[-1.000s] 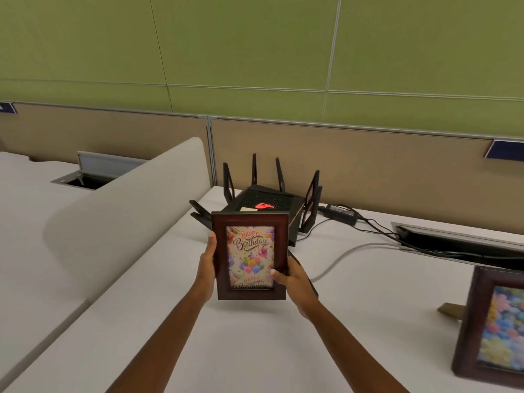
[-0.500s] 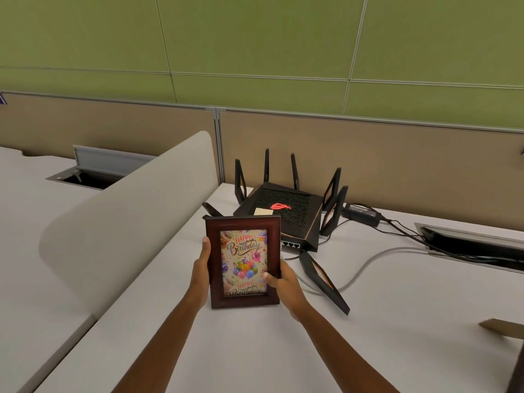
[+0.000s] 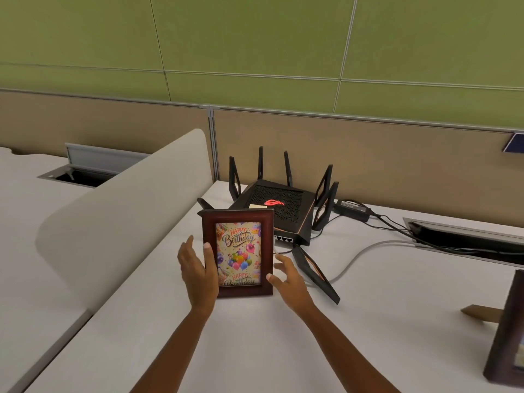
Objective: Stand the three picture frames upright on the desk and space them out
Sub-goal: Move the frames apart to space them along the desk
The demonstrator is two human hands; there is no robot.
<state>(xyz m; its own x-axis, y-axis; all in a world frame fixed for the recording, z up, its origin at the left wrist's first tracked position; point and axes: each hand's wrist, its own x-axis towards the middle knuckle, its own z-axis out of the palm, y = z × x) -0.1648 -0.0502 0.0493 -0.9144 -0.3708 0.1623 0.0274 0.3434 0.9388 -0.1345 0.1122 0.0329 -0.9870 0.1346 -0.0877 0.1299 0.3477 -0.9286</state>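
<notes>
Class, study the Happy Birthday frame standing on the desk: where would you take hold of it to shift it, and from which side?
Grip the Happy Birthday frame by its two long vertical edges, one hand per side, coming from the front. It stands upright in portrait, so those wooden edges are exposed, and the left hand and right hand already flank them. The router probably blocks an approach from behind.

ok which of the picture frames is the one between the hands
The dark wooden frame with the happy birthday balloon picture, standing in front of the black router. The other frame stands at the right edge, cut off.
</notes>
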